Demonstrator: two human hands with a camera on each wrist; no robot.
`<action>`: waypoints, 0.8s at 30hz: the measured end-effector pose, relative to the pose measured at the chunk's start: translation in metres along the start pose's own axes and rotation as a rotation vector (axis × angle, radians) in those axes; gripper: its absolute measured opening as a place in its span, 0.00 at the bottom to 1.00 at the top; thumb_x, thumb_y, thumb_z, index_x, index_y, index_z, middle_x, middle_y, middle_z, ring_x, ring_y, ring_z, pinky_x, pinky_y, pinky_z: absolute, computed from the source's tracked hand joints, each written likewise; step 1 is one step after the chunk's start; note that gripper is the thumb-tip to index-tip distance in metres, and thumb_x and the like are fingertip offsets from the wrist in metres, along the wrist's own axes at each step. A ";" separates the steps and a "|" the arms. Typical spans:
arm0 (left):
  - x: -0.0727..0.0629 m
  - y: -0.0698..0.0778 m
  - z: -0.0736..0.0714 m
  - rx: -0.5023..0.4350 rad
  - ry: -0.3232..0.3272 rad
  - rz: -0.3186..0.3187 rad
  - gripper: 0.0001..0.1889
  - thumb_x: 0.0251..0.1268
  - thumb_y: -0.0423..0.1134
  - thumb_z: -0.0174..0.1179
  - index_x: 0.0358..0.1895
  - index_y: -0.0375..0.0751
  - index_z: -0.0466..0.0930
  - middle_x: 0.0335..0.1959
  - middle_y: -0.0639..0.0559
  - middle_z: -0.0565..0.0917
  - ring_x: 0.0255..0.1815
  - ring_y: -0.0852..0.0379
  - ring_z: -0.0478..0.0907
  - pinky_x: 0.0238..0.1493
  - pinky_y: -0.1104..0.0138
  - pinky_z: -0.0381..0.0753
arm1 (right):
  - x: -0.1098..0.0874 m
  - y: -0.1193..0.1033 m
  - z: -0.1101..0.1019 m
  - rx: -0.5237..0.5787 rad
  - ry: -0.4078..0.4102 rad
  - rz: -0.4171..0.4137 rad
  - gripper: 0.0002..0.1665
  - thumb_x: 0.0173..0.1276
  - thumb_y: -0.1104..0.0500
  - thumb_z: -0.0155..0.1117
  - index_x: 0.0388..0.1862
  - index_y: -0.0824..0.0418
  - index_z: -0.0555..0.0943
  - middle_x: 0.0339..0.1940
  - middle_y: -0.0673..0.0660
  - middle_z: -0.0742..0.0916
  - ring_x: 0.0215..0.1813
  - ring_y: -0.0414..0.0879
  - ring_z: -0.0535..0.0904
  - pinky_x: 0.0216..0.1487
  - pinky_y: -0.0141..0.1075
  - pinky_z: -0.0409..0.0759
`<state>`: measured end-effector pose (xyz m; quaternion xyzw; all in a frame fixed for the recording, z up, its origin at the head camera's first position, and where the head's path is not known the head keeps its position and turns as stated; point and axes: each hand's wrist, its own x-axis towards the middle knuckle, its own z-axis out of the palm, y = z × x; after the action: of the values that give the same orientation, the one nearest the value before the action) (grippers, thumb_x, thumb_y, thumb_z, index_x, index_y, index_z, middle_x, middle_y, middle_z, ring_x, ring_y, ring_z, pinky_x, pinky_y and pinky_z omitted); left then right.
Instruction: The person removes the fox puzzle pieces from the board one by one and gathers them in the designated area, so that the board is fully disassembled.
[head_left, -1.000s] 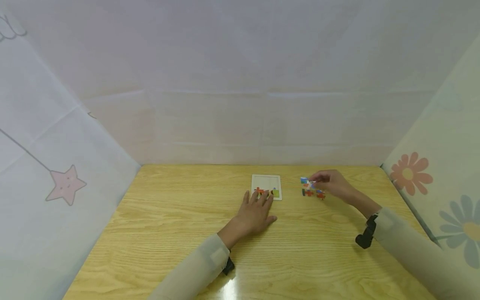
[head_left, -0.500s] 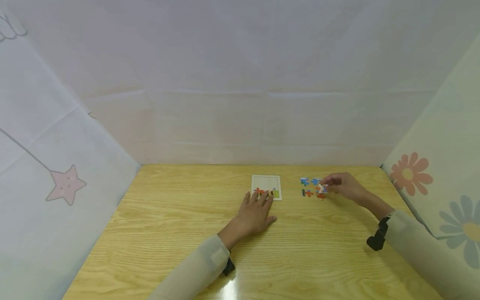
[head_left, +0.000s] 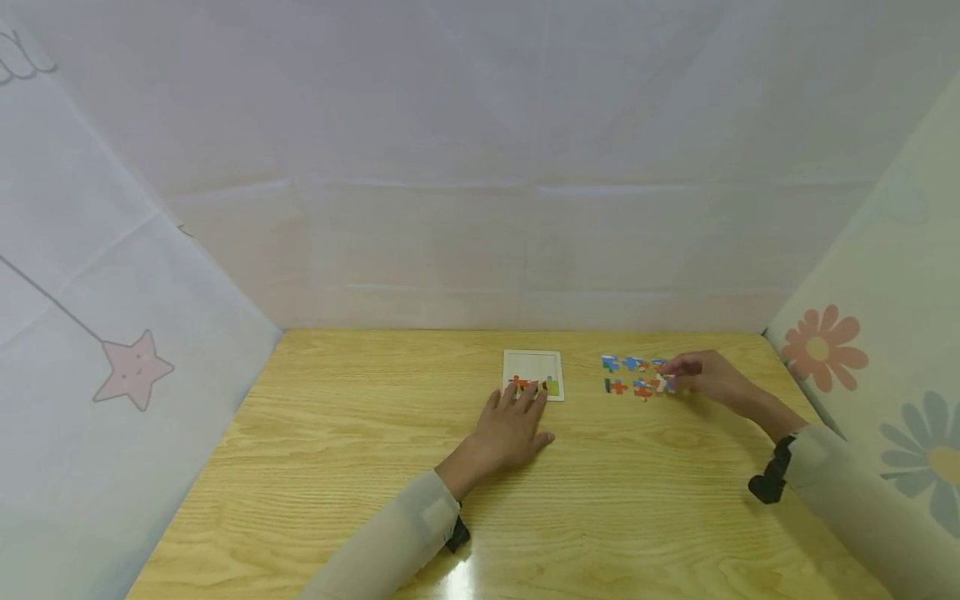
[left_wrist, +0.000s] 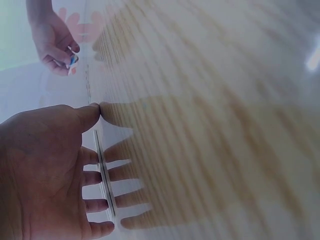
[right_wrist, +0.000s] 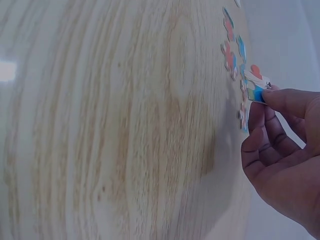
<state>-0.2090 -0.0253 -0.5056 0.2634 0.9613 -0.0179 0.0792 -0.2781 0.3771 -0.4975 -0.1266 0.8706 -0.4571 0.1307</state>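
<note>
A person's two bare hands work well apart on a wooden counter (head_left: 585, 500). The left hand (head_left: 508, 429) lies palm down with its fingers straight and spread, the fingertips over the near edge of a pale puzzle board (head_left: 531, 365). The right hand (head_left: 708, 379) pinches a puzzle piece (right_wrist: 257, 84) between thumb and fingers.

To the left of the right hand's fingertips, loose puzzle pieces (head_left: 617, 387) sit in two rough rows, between that hand and the board. The head view alone shows the board's face: red and green sections in the strip nearest the left fingertips, and bare board beyond them. From the left wrist, the board is only a thin edge in front of the fingers, while the glossy counter mirrors them. The right wrist view reveals what the head view makes too small to read: the held piece carries white, orange, blue and green print, and the thumb lies over one corner. Beyond both hands hangs a pale cloth wall (head_left: 420, 167); pink and grey flowers decorate the cloth to the right hand's right.
</note>
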 end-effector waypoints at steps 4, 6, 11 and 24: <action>0.001 0.000 0.002 -0.006 -0.002 0.001 0.41 0.84 0.67 0.41 0.88 0.50 0.48 0.89 0.50 0.50 0.87 0.39 0.49 0.83 0.43 0.57 | -0.002 0.002 -0.003 -0.013 -0.004 0.009 0.15 0.77 0.61 0.68 0.57 0.69 0.86 0.55 0.67 0.89 0.46 0.49 0.86 0.41 0.42 0.86; 0.002 -0.001 0.004 -0.007 -0.002 0.006 0.41 0.84 0.67 0.42 0.88 0.50 0.48 0.89 0.50 0.50 0.87 0.39 0.49 0.82 0.43 0.58 | -0.003 0.004 -0.004 -0.020 -0.004 0.018 0.15 0.77 0.61 0.68 0.57 0.69 0.86 0.55 0.67 0.89 0.46 0.48 0.86 0.42 0.41 0.86; 0.003 -0.002 0.006 -0.005 0.009 0.018 0.42 0.83 0.67 0.43 0.88 0.49 0.48 0.89 0.48 0.50 0.87 0.37 0.50 0.81 0.42 0.60 | -0.002 0.010 -0.005 -0.043 0.001 0.044 0.13 0.78 0.61 0.68 0.55 0.67 0.87 0.57 0.67 0.88 0.46 0.44 0.85 0.44 0.38 0.85; 0.004 -0.003 0.008 -0.017 0.017 0.013 0.42 0.83 0.67 0.43 0.88 0.49 0.49 0.88 0.43 0.52 0.86 0.37 0.50 0.81 0.42 0.60 | 0.002 0.016 -0.001 -0.184 0.033 0.021 0.11 0.77 0.66 0.66 0.54 0.66 0.88 0.47 0.61 0.91 0.40 0.45 0.83 0.35 0.37 0.82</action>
<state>-0.2130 -0.0261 -0.5145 0.2691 0.9603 -0.0072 0.0734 -0.2819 0.3860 -0.5099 -0.1212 0.9123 -0.3756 0.1090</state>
